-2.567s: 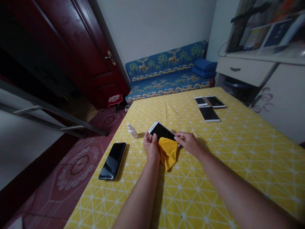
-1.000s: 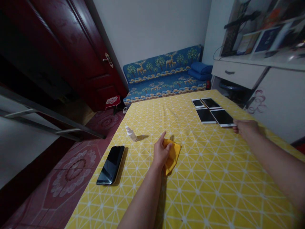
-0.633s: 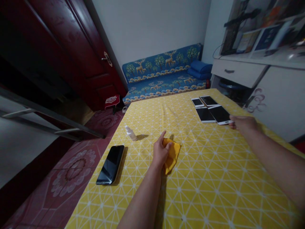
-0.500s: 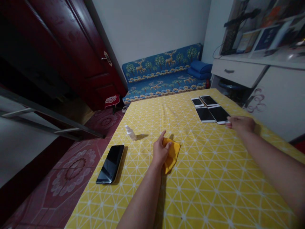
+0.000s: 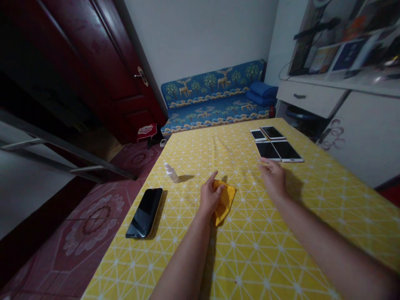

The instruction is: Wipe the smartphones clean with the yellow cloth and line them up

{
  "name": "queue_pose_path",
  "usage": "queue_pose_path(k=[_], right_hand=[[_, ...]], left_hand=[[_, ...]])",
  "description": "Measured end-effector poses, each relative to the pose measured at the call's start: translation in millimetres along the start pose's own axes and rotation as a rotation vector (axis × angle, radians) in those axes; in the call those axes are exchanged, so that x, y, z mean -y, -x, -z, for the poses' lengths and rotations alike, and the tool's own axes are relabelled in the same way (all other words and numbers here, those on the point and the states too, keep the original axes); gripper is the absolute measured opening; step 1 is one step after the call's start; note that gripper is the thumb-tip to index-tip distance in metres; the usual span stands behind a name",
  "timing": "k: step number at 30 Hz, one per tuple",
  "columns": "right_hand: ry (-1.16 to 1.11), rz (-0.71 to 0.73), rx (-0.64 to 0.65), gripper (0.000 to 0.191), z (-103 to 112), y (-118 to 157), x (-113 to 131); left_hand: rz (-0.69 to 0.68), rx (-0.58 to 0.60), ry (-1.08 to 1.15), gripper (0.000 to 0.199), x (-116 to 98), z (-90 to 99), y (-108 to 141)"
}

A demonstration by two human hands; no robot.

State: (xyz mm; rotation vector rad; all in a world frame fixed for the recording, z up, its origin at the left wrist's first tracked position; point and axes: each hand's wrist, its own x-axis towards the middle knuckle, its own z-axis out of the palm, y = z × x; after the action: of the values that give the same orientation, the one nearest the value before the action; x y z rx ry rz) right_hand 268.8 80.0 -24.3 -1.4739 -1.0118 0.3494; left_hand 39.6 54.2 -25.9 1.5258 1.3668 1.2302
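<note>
My left hand (image 5: 210,196) is closed loosely over the yellow cloth (image 5: 225,202), index finger stretched out, while my right hand (image 5: 273,177) is half-curled with nothing visible in it, just short of the four phones (image 5: 277,146), so I judge myself between two handlings. Taking the black phone (image 5: 145,213), left of my cloth hand, would call for a reach across it, minding the upright white bottle (image 5: 171,173) ahead. Open tablecloth (image 5: 243,233) lies between my hands; that phone sits near the left edge.
</note>
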Motion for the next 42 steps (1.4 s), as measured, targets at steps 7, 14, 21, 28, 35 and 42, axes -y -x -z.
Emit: queue_pose_path(k=[7, 14, 21, 28, 35, 42], right_hand=[[-0.202, -0.126, 0.437, 0.029, -47, 93, 36], [-0.246, -0.074, 0.515, 0.034, -35, 98, 45], [-0.507, -0.354, 0.609, 0.023, -24, 88, 47], [-0.596, -0.43, 0.478, 0.03, -24, 80, 44], [-0.518, -0.344, 0.533, 0.038, -23, 80, 41], [-0.641, -0.395, 0.452, 0.076, -22, 80, 43]], left_hand=[[-0.004, -0.077, 0.202, 0.052, -5, 2.1, 0], [0.036, -0.107, 0.594, 0.061, -6, -1.4, 2], [0.131, -0.121, 0.695, 0.072, -9, 2.1, 2], [0.121, 0.142, 0.627, 0.093, -10, 2.4, 4], [0.134, 0.15, 0.704, 0.079, -10, 2.1, 5], [0.151, -0.058, 0.69, 0.046, -4, 1.6, 3]])
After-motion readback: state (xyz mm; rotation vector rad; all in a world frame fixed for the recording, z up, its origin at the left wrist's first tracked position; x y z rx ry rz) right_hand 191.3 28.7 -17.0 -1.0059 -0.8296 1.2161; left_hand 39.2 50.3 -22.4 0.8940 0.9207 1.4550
